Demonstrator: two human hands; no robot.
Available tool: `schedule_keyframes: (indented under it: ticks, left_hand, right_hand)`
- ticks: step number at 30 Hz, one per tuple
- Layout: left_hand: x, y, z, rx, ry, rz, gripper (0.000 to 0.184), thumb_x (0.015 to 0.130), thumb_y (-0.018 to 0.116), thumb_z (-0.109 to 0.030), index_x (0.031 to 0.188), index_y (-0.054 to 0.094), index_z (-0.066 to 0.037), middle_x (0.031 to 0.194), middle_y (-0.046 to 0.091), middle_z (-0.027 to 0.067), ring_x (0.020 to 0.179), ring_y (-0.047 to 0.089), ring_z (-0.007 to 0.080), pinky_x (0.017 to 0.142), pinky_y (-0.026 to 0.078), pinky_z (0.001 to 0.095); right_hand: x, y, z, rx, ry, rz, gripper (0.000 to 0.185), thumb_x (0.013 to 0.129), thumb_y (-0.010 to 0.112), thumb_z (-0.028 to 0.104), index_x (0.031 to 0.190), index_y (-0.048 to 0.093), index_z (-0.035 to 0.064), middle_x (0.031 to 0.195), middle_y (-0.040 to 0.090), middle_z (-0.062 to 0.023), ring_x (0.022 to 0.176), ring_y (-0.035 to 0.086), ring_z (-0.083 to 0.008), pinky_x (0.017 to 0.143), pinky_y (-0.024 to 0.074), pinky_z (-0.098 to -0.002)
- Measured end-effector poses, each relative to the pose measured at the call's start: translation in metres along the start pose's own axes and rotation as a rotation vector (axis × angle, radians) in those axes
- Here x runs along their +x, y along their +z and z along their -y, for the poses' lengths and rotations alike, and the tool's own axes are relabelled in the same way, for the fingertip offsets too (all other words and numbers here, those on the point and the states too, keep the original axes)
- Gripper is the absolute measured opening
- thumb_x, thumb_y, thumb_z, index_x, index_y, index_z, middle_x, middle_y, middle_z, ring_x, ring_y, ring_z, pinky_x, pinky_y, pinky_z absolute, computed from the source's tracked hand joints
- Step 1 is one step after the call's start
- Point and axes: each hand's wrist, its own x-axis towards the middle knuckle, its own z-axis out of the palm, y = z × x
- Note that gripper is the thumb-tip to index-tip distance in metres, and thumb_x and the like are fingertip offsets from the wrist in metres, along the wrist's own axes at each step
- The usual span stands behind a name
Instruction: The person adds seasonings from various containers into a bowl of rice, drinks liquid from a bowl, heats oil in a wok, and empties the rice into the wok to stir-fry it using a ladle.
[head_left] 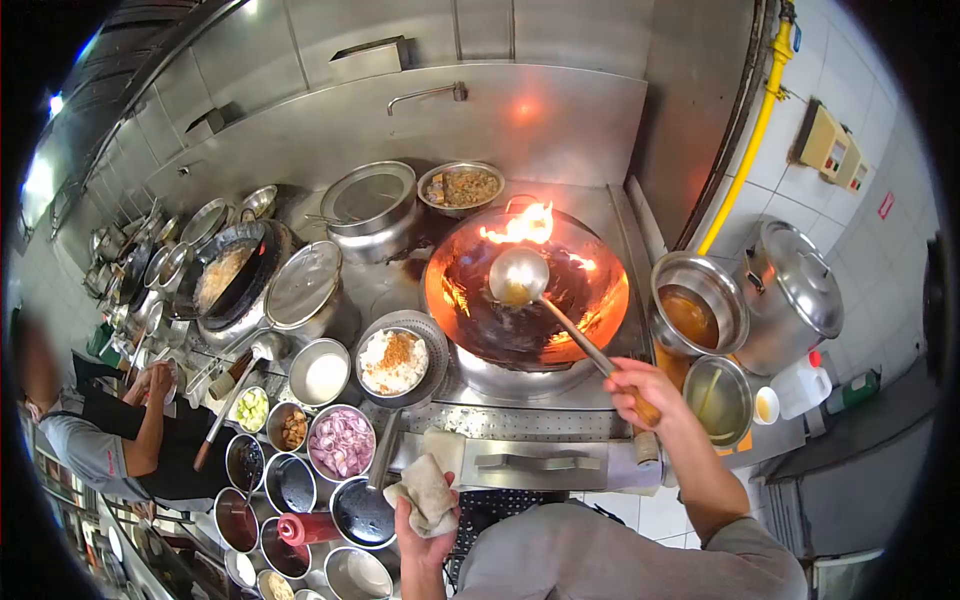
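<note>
Steel wall panels [560, 115] back the flaming wok [565, 315]. Right grip [642, 392] is closed around the ladle [577, 332], bowl [518, 272] toward 10–11 o'clock; left grip [425, 540] clasps cloth [428, 495].

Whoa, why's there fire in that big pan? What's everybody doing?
Somebody is working at a hot stove. Their right grip holds a long ladle, with its bowl over the big wok, where bright flames are leaping up. Their left grip has a folded cloth. Near the wok sits a bowl of white food with something orange-brown on top. Over on the left, another person is busy too, but what they're holding is hard to make out.
</note>
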Motion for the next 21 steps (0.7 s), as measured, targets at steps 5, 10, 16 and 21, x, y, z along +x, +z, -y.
schedule_keyframes:
  ticks: [5,10,16,21]
  left_hand:
    - [-0.004,0.003,0.0,0.071,-0.015,0.005,0.083,0.083,0.07,-0.055,0.146,0.039,-0.011,0.135,0.054,0.0199,0.109,0.062,0.0368,0.084,0.056,0.0462]
    - [-0.023,-0.004,-0.002,0.127,0.027,-0.026,0.075,0.084,0.071,-0.047,0.142,0.043,-0.009,0.131,0.058,0.0165,0.111,0.061,0.0405,0.086,0.055,0.0527]
    - [-0.012,0.017,-0.003,0.301,0.055,-0.126,0.068,0.084,0.07,-0.044,0.134,0.049,-0.003,0.121,0.062,0.0152,0.101,0.064,0.0329,0.073,0.056,0.0454]
    - [-0.011,0.023,-0.003,0.347,0.073,-0.168,0.067,0.082,0.071,-0.04,0.132,0.05,-0.001,0.119,0.064,0.0154,0.095,0.066,0.033,0.073,0.057,0.0457]
  right_hand:
    - [0.031,0.004,-0.001,-0.837,-0.186,-0.156,0.055,0.09,0.054,0.01,0.141,0.035,0.0004,0.085,0.06,-0.0086,0.053,0.055,-0.018,0.047,0.0462,-0.0363]
    - [-0.023,-0.003,0.01,-0.938,-0.108,-0.129,0.057,0.09,0.055,0.009,0.142,0.034,0.0004,0.086,0.06,-0.0084,0.053,0.054,-0.0171,0.046,0.0456,-0.0353]
    - [0.014,0.003,0.0,-0.026,-0.009,0.039,0.04,0.088,0.056,0.003,0.128,0.047,0.0049,0.082,0.059,-0.0066,0.051,0.051,-0.0121,0.038,0.04,-0.0271]
    - [0.034,0.0,-0.007,-0.983,-0.263,-0.182,0.055,0.089,0.056,0.008,0.14,0.038,0.0015,0.083,0.058,-0.007,0.053,0.053,-0.0131,0.046,0.0441,-0.0312]
